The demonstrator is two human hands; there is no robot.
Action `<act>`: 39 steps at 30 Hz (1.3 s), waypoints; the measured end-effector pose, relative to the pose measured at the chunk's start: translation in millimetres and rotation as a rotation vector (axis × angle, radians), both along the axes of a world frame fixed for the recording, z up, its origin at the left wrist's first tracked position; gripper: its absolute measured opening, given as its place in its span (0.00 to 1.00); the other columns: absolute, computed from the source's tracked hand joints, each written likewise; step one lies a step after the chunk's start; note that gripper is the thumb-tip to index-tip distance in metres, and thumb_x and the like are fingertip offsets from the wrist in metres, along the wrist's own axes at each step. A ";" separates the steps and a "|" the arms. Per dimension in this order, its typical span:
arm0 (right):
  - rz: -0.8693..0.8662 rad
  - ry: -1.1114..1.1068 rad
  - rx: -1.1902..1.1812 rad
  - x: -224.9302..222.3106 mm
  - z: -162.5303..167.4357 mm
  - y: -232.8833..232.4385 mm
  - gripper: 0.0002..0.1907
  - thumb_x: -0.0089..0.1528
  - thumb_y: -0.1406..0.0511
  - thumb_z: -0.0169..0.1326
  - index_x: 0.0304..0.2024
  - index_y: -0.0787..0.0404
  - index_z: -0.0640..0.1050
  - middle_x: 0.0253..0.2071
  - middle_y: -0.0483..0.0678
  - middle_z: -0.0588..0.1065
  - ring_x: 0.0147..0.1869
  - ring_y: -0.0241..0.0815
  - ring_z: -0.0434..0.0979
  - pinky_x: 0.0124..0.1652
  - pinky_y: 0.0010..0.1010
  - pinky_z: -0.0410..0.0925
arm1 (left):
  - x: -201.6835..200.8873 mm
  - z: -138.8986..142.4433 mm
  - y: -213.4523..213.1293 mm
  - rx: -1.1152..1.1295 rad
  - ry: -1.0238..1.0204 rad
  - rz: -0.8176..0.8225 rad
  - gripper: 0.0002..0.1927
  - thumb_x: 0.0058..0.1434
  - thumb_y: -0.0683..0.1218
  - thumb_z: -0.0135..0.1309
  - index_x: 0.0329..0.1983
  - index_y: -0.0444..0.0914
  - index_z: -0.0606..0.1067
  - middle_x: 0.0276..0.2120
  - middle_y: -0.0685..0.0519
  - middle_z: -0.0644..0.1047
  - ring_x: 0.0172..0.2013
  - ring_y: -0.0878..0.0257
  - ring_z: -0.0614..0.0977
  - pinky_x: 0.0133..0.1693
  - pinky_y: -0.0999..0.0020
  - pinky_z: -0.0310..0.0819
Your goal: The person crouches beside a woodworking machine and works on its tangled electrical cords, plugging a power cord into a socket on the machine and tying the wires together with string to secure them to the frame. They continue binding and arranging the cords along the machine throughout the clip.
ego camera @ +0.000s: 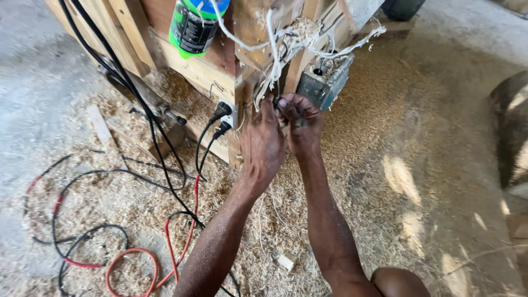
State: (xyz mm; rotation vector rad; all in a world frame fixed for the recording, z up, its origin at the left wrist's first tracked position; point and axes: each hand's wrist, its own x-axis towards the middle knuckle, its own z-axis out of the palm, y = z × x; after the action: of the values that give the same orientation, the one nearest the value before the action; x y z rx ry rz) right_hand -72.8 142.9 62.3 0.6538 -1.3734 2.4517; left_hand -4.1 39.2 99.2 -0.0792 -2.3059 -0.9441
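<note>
Thin dark wire ends (279, 104) below the tangled white cables (286, 47) are pinched by both hands, left hand (263, 144) and right hand (301, 124) clenched together. Best twisted slowly, I'd say, well apart from the grey metal box (324, 82).

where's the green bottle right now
The green bottle sits at the top of the head view, left of centre, on the wooden frame, above the plugged-in black cables and left of the white wires.
</note>
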 end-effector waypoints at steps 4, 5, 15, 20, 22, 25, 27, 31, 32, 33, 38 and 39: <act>-0.051 -0.028 0.035 4.3 9.0 -2.6 0.05 0.66 0.75 0.59 0.44 0.66 0.83 0.37 0.47 0.82 0.38 0.35 0.81 0.41 0.26 0.76 | 0.1 7.7 4.7 0.154 -0.142 0.042 0.24 0.65 0.35 0.52 0.64 0.41 0.68 0.39 0.36 0.75 0.18 0.60 0.78 0.15 0.66 0.73; -0.091 -0.037 0.070 5.4 10.8 -3.1 0.05 0.66 0.75 0.59 0.44 0.66 0.83 0.37 0.47 0.83 0.38 0.36 0.82 0.41 0.27 0.78 | 1.0 7.8 5.7 0.189 -0.084 0.046 0.23 0.64 0.34 0.52 0.63 0.41 0.69 0.51 0.31 0.68 0.19 0.61 0.80 0.15 0.68 0.76; -0.275 0.133 0.275 7.6 13.4 -4.0 0.10 0.61 0.78 0.60 0.44 0.65 0.83 0.43 0.50 0.83 0.45 0.36 0.85 0.47 0.28 0.80 | 6.8 4.8 2.8 0.191 0.075 0.001 0.22 0.65 0.37 0.55 0.62 0.40 0.69 0.51 0.42 0.81 0.25 0.61 0.85 0.21 0.69 0.83; -0.365 0.094 0.329 7.7 13.9 -5.7 0.05 0.66 0.75 0.58 0.42 0.65 0.84 0.38 0.49 0.83 0.38 0.35 0.82 0.40 0.27 0.77 | 4.7 4.5 0.2 0.184 0.204 -0.067 0.19 0.67 0.38 0.53 0.61 0.37 0.69 0.53 0.46 0.82 0.23 0.69 0.80 0.20 0.75 0.75; -0.319 -0.019 0.272 7.5 13.9 -6.9 0.04 0.66 0.74 0.58 0.40 0.66 0.84 0.34 0.49 0.82 0.34 0.35 0.79 0.36 0.28 0.75 | 5.8 0.7 -1.4 0.205 0.193 -0.056 0.19 0.66 0.36 0.51 0.60 0.37 0.71 0.52 0.47 0.83 0.18 0.71 0.75 0.17 0.76 0.71; -0.140 -0.232 0.059 2.1 12.2 -11.6 0.04 0.65 0.73 0.58 0.35 0.67 0.83 0.29 0.50 0.80 0.29 0.36 0.76 0.32 0.28 0.72 | 5.3 -6.6 -8.9 0.165 0.342 -0.009 0.17 0.65 0.35 0.52 0.57 0.37 0.75 0.48 0.48 0.84 0.17 0.71 0.71 0.17 0.76 0.66; -0.006 -0.340 -0.076 -3.0 7.4 -12.8 0.04 0.65 0.73 0.58 0.35 0.68 0.82 0.29 0.50 0.79 0.28 0.37 0.74 0.30 0.28 0.70 | 1.2 -10.4 -18.4 0.134 0.471 0.035 0.09 0.66 0.39 0.59 0.49 0.37 0.78 0.43 0.49 0.84 0.16 0.70 0.68 0.15 0.74 0.60; 0.323 -0.540 -0.255 -28.7 -1.2 -10.9 0.07 0.60 0.73 0.58 0.40 0.70 0.80 0.26 0.49 0.76 0.26 0.37 0.72 0.31 0.32 0.73 | -16.1 -9.8 -45.9 0.031 0.512 0.103 0.08 0.73 0.37 0.53 0.49 0.40 0.79 0.41 0.53 0.81 0.33 0.70 0.78 0.29 0.75 0.72; 0.455 -0.549 -0.304 -35.6 -3.4 -8.3 0.07 0.59 0.73 0.59 0.40 0.69 0.78 0.27 0.48 0.76 0.26 0.37 0.72 0.31 0.33 0.73 | -21.4 -7.6 -52.3 -0.037 0.478 0.073 0.08 0.71 0.37 0.54 0.47 0.41 0.80 0.39 0.54 0.82 0.31 0.69 0.77 0.30 0.72 0.71; 0.590 -0.553 -0.350 -42.8 -5.4 -7.1 0.09 0.58 0.73 0.61 0.39 0.68 0.76 0.27 0.48 0.75 0.26 0.37 0.72 0.31 0.34 0.74 | -26.2 -5.1 -58.7 -0.105 0.447 0.046 0.08 0.69 0.37 0.54 0.45 0.41 0.81 0.37 0.54 0.83 0.29 0.69 0.76 0.32 0.69 0.69; 0.941 -0.489 -0.354 -60.5 -15.8 -11.3 0.15 0.57 0.73 0.63 0.46 0.71 0.78 0.35 0.49 0.80 0.23 0.27 0.68 0.28 0.21 0.68 | -41.1 12.0 -77.9 0.031 0.115 -0.261 0.09 0.66 0.31 0.52 0.41 0.36 0.80 0.32 0.49 0.83 0.22 0.69 0.76 0.18 0.75 0.66; 0.979 -0.497 -0.366 -61.3 -16.6 -12.7 0.14 0.58 0.73 0.64 0.46 0.71 0.78 0.37 0.50 0.81 0.23 0.26 0.67 0.28 0.19 0.68 | -42.4 16.1 -79.7 -0.018 0.067 -0.270 0.09 0.66 0.32 0.54 0.42 0.36 0.81 0.29 0.48 0.82 0.22 0.69 0.76 0.19 0.75 0.66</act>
State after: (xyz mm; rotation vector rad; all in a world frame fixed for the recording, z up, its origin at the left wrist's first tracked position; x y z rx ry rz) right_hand -134.2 130.2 45.7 0.7725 -0.7264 3.7188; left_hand -46.4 -40.6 115.3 -0.4320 -2.2787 -1.0359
